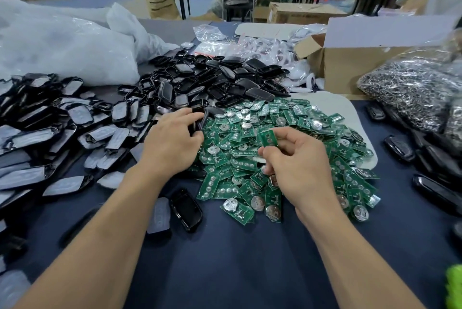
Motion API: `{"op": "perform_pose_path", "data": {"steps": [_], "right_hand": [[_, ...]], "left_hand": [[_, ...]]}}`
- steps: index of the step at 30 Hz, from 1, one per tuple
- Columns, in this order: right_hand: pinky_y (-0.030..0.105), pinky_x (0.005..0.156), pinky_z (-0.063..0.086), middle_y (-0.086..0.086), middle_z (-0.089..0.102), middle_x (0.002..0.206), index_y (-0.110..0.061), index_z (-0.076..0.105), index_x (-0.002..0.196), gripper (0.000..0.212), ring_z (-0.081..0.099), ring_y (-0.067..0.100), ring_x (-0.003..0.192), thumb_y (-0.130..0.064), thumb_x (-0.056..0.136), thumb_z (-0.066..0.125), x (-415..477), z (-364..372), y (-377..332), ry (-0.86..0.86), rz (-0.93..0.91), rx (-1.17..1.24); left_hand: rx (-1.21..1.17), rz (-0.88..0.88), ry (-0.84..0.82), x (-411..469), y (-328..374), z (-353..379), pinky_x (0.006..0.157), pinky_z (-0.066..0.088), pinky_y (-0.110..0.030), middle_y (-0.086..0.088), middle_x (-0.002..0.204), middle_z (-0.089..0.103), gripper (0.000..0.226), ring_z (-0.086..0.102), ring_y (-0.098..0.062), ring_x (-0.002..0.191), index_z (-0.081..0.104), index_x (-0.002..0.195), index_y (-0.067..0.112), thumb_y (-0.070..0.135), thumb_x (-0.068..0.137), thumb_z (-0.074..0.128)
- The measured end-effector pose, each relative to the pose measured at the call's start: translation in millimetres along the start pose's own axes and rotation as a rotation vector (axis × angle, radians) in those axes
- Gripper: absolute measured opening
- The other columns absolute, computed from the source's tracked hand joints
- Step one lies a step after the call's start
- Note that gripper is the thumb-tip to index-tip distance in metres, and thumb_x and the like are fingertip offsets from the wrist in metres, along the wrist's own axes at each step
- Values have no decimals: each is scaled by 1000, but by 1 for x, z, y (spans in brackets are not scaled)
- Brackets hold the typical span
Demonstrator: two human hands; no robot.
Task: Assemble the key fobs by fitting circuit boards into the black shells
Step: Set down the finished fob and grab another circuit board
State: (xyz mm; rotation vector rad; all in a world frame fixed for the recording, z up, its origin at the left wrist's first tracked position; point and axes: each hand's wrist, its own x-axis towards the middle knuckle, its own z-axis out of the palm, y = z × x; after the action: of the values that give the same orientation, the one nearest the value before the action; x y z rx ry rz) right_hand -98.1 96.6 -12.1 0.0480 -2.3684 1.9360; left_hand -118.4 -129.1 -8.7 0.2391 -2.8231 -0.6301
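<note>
My left hand grips a black shell at the left edge of the heap of green circuit boards. My right hand pinches one green circuit board and holds it up above that heap. Behind the boards lies a pile of loose black shells. A wide spread of black shells with grey pads covers the table's left side. One empty black shell and a grey-padded piece lie on the dark cloth near my left forearm.
A big clear plastic bag sits at the back left. An open cardboard box and a bag of metal key rings stand at the right. More black fobs line the right edge. Small bagged parts lie behind.
</note>
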Motion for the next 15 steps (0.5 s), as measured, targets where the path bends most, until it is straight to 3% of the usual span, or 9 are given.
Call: {"op": "perform_pose_path", "data": {"steps": [4, 6, 8, 10, 11, 13, 15], "right_hand": [[21, 43, 40, -13, 62, 56, -35, 54, 88, 34, 46, 7, 40, -6, 87, 72, 2, -4, -1, 3, -8, 24], [29, 47, 37, -10, 57, 54, -29, 59, 82, 25, 39, 12, 44, -7, 84, 71, 3, -5, -2, 0, -14, 58], [34, 54, 35, -5, 59, 60, -31, 64, 83, 21, 38, 16, 53, -10, 85, 69, 2, -6, -4, -1, -14, 111], [36, 54, 36, -4, 62, 61, -33, 68, 82, 24, 42, 16, 55, -11, 89, 69, 1, -5, -7, -15, -13, 153], [33, 52, 37, -3, 63, 61, -33, 69, 82, 25, 43, 15, 54, -10, 91, 69, 0, -4, -9, -32, -12, 179], [24, 48, 38, -2, 63, 61, -29, 71, 82, 25, 45, 10, 50, -7, 93, 68, -1, -2, -12, -67, -10, 248], [19, 45, 38, 0, 62, 60, -26, 70, 80, 25, 45, 8, 46, -5, 94, 67, -3, 0, -13, -79, -7, 306]], "left_hand": [[25, -16, 45, -2, 1, 0, 113, 36, -40, 6, 147, 59, 44, 50, -24, 136, 60, 144, 30, 34, 100, 63], [23, -7, 156, -6, 6, 0, 100, 42, -42, -1, 123, 74, 31, 64, -28, 112, 69, 133, 27, 34, 104, 60], [-17, 8, 355, -8, 11, -2, 75, 41, -37, 0, 78, 73, 26, 59, -24, 69, 78, 103, 23, 29, 108, 53], [-196, -24, 553, -12, 22, -9, 57, 35, -30, 5, 54, 57, 41, 47, -16, 50, 64, 70, 24, 29, 108, 49], [-403, -36, 571, -16, 29, -12, 50, 37, -27, 3, 51, 57, 44, 49, -13, 46, 62, 64, 22, 30, 107, 50], [-775, -69, 433, -28, 47, -10, 40, 39, -18, 0, 57, 69, 42, 61, -15, 42, 70, 63, 20, 29, 103, 57], [-823, -79, 222, -38, 60, 1, 43, 43, -26, -10, 56, 69, 41, 67, -29, 45, 73, 64, 15, 29, 101, 61]]}}
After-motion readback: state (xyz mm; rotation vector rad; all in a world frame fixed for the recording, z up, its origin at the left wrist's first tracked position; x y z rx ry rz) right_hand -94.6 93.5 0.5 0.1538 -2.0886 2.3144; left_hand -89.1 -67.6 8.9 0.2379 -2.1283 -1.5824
